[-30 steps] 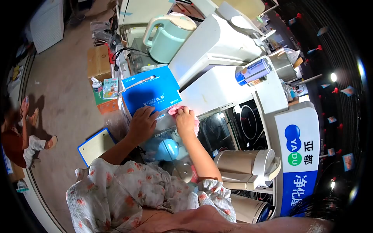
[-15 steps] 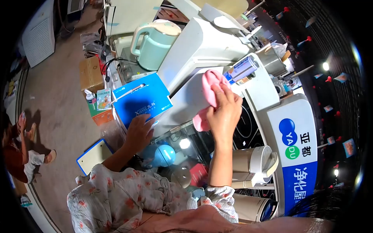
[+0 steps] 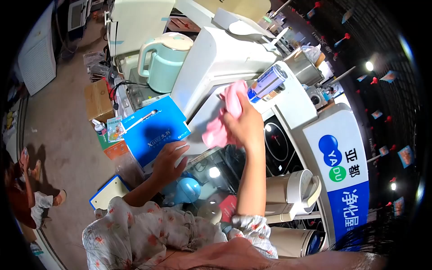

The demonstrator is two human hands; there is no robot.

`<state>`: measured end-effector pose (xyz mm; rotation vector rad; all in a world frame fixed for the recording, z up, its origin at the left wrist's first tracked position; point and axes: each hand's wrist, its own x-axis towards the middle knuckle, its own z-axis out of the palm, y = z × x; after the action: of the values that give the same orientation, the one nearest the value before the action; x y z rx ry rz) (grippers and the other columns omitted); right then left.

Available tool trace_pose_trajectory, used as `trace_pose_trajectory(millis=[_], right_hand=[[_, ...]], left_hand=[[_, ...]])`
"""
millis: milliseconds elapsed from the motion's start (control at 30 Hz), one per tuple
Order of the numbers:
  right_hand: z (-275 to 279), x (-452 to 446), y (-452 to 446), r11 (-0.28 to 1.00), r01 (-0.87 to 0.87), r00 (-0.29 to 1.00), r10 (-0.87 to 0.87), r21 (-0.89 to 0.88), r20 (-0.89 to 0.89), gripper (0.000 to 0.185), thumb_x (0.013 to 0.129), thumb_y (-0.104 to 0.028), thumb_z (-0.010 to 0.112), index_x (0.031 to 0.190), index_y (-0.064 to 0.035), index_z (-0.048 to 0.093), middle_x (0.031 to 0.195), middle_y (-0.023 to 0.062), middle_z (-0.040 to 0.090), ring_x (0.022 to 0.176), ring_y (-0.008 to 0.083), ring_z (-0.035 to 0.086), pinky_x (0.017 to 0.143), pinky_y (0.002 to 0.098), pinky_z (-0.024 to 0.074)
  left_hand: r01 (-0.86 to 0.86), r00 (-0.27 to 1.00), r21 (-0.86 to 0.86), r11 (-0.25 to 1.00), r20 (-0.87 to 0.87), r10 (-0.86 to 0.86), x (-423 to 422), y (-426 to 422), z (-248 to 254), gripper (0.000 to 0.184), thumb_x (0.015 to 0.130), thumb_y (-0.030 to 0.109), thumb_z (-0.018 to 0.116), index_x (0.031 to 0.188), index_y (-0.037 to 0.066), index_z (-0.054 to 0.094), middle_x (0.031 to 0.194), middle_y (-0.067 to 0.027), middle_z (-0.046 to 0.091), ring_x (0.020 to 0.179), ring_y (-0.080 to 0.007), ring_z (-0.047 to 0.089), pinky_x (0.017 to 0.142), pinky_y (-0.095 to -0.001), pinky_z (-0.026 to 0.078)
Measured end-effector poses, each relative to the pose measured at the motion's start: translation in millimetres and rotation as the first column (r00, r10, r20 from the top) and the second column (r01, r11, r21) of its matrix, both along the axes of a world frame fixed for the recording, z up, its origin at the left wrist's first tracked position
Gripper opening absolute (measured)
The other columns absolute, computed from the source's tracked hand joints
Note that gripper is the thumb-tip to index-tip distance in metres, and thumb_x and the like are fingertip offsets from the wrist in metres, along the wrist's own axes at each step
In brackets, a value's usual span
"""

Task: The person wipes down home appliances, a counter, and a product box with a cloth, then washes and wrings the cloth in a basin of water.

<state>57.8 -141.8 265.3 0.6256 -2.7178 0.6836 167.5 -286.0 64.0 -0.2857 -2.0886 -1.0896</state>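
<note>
My right hand [image 3: 246,125] is closed on a pink cloth [image 3: 233,101]. The cloth hangs crumpled against the pale sloping front of a white appliance [image 3: 216,58]. My left hand [image 3: 169,161] is held with its fingers apart at the lower right edge of a blue box [image 3: 157,128]; whether it touches the box I cannot tell. A thin white stick-like item [image 3: 143,119] lies across the box top. Just beyond my right hand, a blue and silver can [image 3: 269,83] stands on the white counter.
A mint-green kettle [image 3: 167,63] stands behind the blue box. At right are a black cooktop [image 3: 277,140], a beige kettle-like jug [image 3: 288,193] and a blue-and-white sign [image 3: 339,166]. A light-blue round object [image 3: 187,191] lies below my left hand. Another person [image 3: 28,193] is at far left.
My right hand has drawn the pink cloth down and left along the appliance front, and the cloth is more bunched. My left hand has shifted right relative to the box. The view has tilted slightly.
</note>
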Motion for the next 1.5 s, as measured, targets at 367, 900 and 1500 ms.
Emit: trace_pose_trajectory(millis=[367,900,1500], right_hand=[[-18,-29,-5,0.988,-0.153,0.967,0.157,0.036,-0.200,0.053,0.066,-0.026,0.068,0.113,-0.0040,0.061,0.103,0.0234,0.062,0.095,0.0372,0.060,0.083,0.0416,0.0477],[-151,93,110,0.723,0.174,0.877,0.195,-0.668,0.439,0.034,0.087,-0.023,0.064,0.113,-0.0011,0.059,0.100,0.0100,0.066,0.092,0.0147,0.061,0.081,0.0278,0.0476],[-95,69,119,0.065,0.158,0.985,0.056,-0.985,0.162,0.028,0.095,-0.022,0.049,0.107,0.0012,0.058,0.098,0.0092,0.063,0.089,0.0164,0.060,0.080,0.0289,0.0474]], left_hand=[[0.066,0.997,0.135,0.989,0.025,-0.070,-2,22,23,0.042,0.077,0.003,0.063,0.118,0.004,0.054,0.117,-0.0136,0.055,0.107,-0.0306,0.054,0.089,-0.0361,0.045],[0.223,0.369,0.885,0.410,0.313,-0.875,-3,49,28,0.040,0.090,0.004,0.055,0.129,0.003,0.045,0.106,-0.0044,0.060,0.098,-0.0098,0.056,0.086,-0.0228,0.045],[0.332,0.931,0.136,0.934,0.111,-0.347,-32,68,14,0.025,0.081,0.018,0.066,0.100,0.002,0.065,0.091,-0.0160,0.064,0.086,-0.0300,0.061,0.076,-0.0360,0.049]])
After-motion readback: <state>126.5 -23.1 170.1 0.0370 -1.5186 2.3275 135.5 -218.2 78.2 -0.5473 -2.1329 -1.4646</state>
